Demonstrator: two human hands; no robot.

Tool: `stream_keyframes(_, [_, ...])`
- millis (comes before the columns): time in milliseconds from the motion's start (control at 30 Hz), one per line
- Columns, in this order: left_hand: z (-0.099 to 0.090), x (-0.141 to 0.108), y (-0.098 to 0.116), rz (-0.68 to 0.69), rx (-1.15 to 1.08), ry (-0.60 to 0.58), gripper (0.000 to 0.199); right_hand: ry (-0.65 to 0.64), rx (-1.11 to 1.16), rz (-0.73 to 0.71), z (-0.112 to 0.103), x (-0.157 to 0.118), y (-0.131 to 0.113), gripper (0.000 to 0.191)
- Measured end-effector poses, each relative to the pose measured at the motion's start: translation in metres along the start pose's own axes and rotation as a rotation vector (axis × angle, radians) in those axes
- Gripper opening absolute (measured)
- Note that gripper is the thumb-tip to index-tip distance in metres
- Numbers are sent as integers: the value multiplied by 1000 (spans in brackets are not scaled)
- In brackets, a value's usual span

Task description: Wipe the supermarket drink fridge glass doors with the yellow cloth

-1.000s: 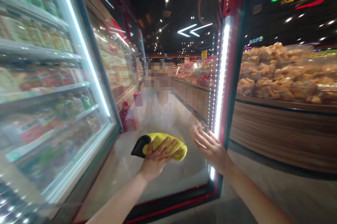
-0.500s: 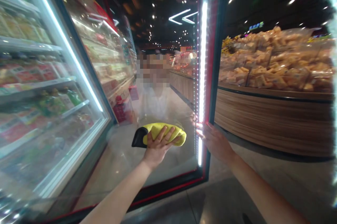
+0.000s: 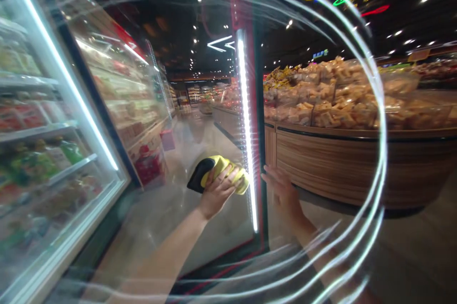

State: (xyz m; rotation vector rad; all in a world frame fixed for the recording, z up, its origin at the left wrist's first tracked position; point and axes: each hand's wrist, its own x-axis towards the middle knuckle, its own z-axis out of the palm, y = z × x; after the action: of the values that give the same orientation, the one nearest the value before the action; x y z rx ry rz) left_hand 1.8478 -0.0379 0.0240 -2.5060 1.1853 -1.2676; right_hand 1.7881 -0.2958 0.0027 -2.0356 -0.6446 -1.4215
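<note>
My left hand presses a folded yellow cloth with a black side against the glass door, its fingers bent over the cloth. The cloth lies close to the door's lit strip. At the dark outer edge of the door frame is my right hand, fingers stretched towards the frame. Whether its fingertips touch the frame I cannot tell. No object shows in that hand.
To the left stands a lit cooler with bottles and packs on its shelves. On the right a wood-panelled display counter bears heaps of bagged goods. Red boxes show through the glass. Curved light streaks cross the view.
The view has turned right, so the door and cooler sit further left. My left hand has slid the cloth closer to the lit strip. My right hand's fingers have drawn back from around the door edge.
</note>
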Motion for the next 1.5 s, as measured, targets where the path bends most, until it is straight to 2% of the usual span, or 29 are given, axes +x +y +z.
stream_keyframes(133, [-10,62,-4,172,33,117,50,141,27,106,-13,30,-6,50])
stream_keyframes(200, [-5,90,2,206,44,157,53,184,42,154,-12,46,-6,51])
stream_keyframes(267, [9,99,11,164,45,153,56,224,54,205,-6,53,-5,53])
stream_keyframes(300, [17,95,15,133,44,137,57,240,58,227,-2,52,-5,53])
stream_keyframes(367, [35,71,24,112,40,95,59,256,63,260,7,41,-4,54])
stream_keyframes(400, [42,54,27,146,42,73,58,256,66,270,11,32,-4,54])
stream_keyframes(467, [50,21,27,299,51,86,54,243,70,286,20,13,-4,54])
stream_keyframes(500, [50,8,25,392,61,95,52,240,72,295,23,5,-4,53])
stream_keyframes(567, [43,-4,16,430,77,119,51,258,78,322,29,-6,-5,50])
stream_keyframes(633, [29,2,6,348,100,145,53,300,99,366,35,-7,-8,48])
stream_keyframes(733, [9,33,-5,71,143,188,59,408,152,463,48,1,-15,43])
stream_keyframes(767, [6,43,-6,-18,165,194,61,449,173,503,55,3,-18,41])
stream_keyframes(833, [5,53,-3,-81,206,192,63,523,215,588,70,2,-24,39])
stream_keyframes(900, [12,46,3,-38,235,174,62,563,252,650,87,-8,-30,38])
stream_keyframes(967, [27,21,10,43,245,146,60,558,270,663,100,-25,-34,36])
stream_keyframes(1100, [58,-42,17,286,183,82,53,486,200,578,113,-66,-37,37])
stream_keyframes(1167, [64,-57,14,392,124,63,52,463,140,538,114,-78,-37,40])
stream_keyframes(1200, [63,-55,11,425,93,63,52,453,120,525,114,-82,-38,41])
stream_keyframes(1267, [52,-35,0,427,43,84,52,433,102,512,112,-82,-38,43])
stream_keyframes(1333, [34,-1,-11,341,31,120,52,431,93,520,110,-79,-40,44])
stream_keyframes(1400, [19,27,-18,181,44,167,51,459,74,544,108,-73,-43,43])
stream_keyframes(1433, [15,32,-18,90,71,198,52,483,64,555,106,-70,-45,43])
stream_keyframes(1500, [16,22,-12,43,107,226,51,523,52,557,105,-64,-51,42])
